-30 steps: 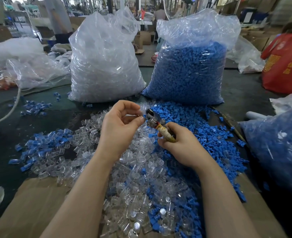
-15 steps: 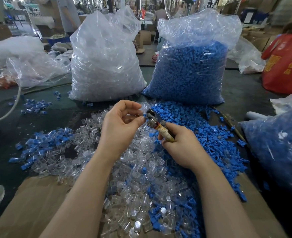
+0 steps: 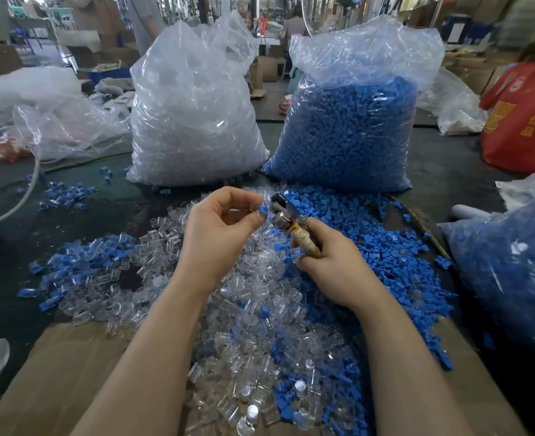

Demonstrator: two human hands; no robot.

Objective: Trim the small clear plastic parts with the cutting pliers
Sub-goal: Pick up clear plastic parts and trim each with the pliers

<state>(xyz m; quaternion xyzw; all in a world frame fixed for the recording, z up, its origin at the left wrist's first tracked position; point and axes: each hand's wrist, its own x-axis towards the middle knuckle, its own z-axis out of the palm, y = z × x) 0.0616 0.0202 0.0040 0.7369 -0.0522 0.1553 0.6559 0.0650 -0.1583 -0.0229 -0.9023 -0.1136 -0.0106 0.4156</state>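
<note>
Clear part, blue-capped, pinched in left hand; right hand grips pliers.

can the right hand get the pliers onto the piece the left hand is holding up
Probably yes. The right hand grips the cutting pliers, whose head sits right beside the small part pinched by the left hand. Nothing lies between them; the part's blue end faces the pliers.

Dark green worktable. Clear parts pile at centre, blue parts pile to its right. Far: clear-parts bag left, blue-parts bag right. Cardboard sheet near left.
</note>
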